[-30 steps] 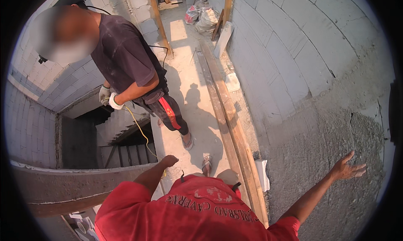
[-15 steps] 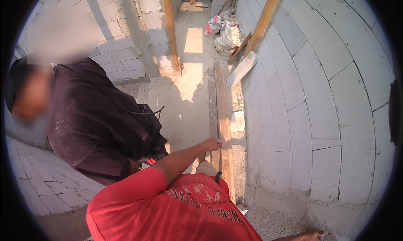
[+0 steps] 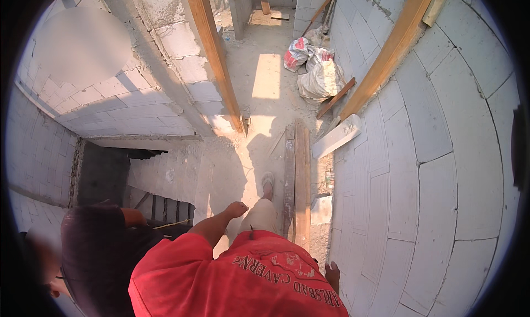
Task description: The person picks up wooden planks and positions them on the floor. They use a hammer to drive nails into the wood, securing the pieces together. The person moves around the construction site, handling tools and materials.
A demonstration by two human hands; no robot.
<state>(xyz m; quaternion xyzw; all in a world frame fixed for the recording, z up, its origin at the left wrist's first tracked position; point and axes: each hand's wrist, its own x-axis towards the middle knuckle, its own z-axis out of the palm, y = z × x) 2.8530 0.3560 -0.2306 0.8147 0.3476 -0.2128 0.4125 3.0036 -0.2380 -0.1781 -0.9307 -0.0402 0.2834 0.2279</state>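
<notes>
Sunlit on the floor (image 3: 267, 74), dark in the stairwell (image 3: 102, 173); bent along the right wall (image 3: 419, 201), black at corners, blurred at upper left.

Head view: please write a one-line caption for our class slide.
Left hand forward, right hand near the pale block wall, wooden planks ahead and a co-worker at the left.

Pale sacks (image 3: 322, 80) sit in a heap. Just right of the sacks a short brown board (image 3: 335, 98) slants, with a tall wooden post (image 3: 382, 63) past it. A white slab (image 3: 338, 136) is on their near side. Left of the sacks are a second post (image 3: 214, 52), a stairwell opening (image 3: 105, 170) and a dark-shirted co-worker (image 3: 105, 256).
</notes>
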